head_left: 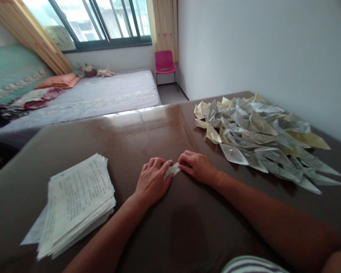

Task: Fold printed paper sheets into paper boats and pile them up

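My left hand (152,180) and my right hand (197,167) rest on a dark brown table (136,132), both pressing down on a small folded piece of paper (173,170) between them. Fingers of both hands are curled and pressed onto the paper, most of which is hidden under them. To the left lies a stack of printed sheets (74,201). To the right spreads a pile of folded paper boats (261,136), white, grey and cream.
Behind the table is a bed (102,94) with pillows and soft toys, a pink chair (165,64) by the curtain, a window above, and a white wall on the right close to the boat pile.
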Motion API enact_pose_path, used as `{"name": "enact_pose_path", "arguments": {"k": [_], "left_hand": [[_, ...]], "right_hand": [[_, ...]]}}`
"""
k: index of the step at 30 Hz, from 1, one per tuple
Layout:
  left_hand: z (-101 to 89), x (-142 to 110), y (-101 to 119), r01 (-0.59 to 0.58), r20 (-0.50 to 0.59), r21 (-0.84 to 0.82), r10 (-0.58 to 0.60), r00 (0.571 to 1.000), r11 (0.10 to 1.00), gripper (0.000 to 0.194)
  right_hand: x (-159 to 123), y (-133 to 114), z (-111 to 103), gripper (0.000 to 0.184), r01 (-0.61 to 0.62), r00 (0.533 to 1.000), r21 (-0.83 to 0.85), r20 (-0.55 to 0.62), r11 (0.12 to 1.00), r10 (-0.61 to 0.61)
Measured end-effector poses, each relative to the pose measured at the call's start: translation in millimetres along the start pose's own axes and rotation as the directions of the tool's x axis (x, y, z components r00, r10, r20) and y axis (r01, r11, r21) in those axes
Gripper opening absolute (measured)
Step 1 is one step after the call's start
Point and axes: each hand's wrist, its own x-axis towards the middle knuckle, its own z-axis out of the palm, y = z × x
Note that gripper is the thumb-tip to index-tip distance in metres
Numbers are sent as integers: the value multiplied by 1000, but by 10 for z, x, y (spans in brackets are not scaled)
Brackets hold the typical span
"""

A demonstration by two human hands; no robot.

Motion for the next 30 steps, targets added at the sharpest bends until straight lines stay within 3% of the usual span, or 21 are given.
{"name": "enact_pose_path", "arguments": {"k": [8, 19, 25, 30], "left_hand": [[89, -13, -36, 21, -40, -209, -30, 999, 978, 40], [93, -62, -27, -140, -205, -247, 90, 975, 959, 34], [50, -69, -62, -172, -251, -297, 97, 963, 939, 51], [39, -56, -52, -227, -244, -253, 165, 956, 940, 54]], "right_hand": [[-27, 76, 25, 20, 77, 997, 141, -5, 987, -77], [-19, 105, -41, 16, 94, 992, 240, 62, 966, -112], [-3, 107, -74, 38, 17, 994, 309, 102, 951, -50], [-14, 84, -43, 20, -32, 992, 390, 124, 920, -18]]}}
